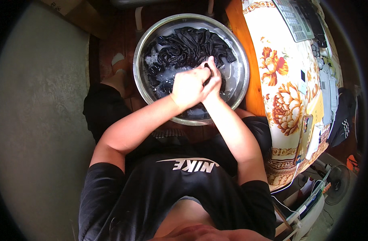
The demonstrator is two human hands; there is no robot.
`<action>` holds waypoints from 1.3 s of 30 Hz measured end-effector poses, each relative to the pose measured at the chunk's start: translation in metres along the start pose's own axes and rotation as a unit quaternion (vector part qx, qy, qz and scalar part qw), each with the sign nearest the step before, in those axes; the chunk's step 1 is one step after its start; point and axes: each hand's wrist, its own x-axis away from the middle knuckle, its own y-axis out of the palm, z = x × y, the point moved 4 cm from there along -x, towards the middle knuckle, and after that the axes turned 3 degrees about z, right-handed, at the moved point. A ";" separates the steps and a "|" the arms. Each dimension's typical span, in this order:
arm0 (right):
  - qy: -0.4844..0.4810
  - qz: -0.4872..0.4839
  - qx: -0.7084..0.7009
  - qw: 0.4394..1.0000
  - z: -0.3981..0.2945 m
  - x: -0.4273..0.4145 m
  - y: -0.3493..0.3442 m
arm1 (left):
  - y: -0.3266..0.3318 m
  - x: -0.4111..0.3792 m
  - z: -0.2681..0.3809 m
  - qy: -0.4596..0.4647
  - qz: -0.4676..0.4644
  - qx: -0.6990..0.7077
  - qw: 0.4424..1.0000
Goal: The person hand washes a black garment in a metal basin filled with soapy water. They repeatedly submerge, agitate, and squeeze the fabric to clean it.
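A round metal basin (137,70) stands on the floor before me, with soapy water and a soaked black garment (187,45) bunched inside. My left hand (188,87) and my right hand (214,79) meet over the near half of the basin, pressed against each other. Part of the dark wet cloth is gripped between them, and some of it shows between the fingers. More dark fabric lies in the water below both hands. Small suds float at the left side of the basin.
At the right, a table with a floral tablecloth (283,69) bears a calculator (295,21), a phone (305,132) and papers. Its wooden edge (253,75) runs close beside the basin. Chair legs (138,18) stand behind it. A fan (337,183) is at the lower right.
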 end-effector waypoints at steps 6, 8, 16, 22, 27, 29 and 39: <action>0.026 0.164 0.022 0.986 0.000 0.012 0.010 | 0.018 -0.014 -0.029 -0.067 0.045 -0.039 0.996; 0.124 -0.038 -0.120 0.984 0.007 -0.018 -0.046 | 0.019 -0.004 0.011 0.009 -0.005 -0.019 1.000; 0.045 0.164 0.219 0.961 -0.034 0.015 0.022 | 0.008 -0.026 -0.047 -0.084 -0.069 -0.072 0.991; -0.172 -0.011 0.737 0.653 -0.052 0.000 0.017 | 0.001 -0.008 -0.097 -0.223 -0.241 0.059 0.943; -0.215 -0.114 0.876 0.416 -0.006 0.007 0.011 | 0.018 0.023 -0.085 -0.091 -0.266 -0.223 0.934; -0.254 -0.116 0.888 0.365 0.012 0.007 0.006 | 0.031 0.031 -0.085 -0.070 -0.271 -0.299 0.912; 0.044 0.036 0.169 0.984 -0.041 -0.014 0.015 | -0.020 -0.016 -0.033 -0.176 0.010 0.171 0.969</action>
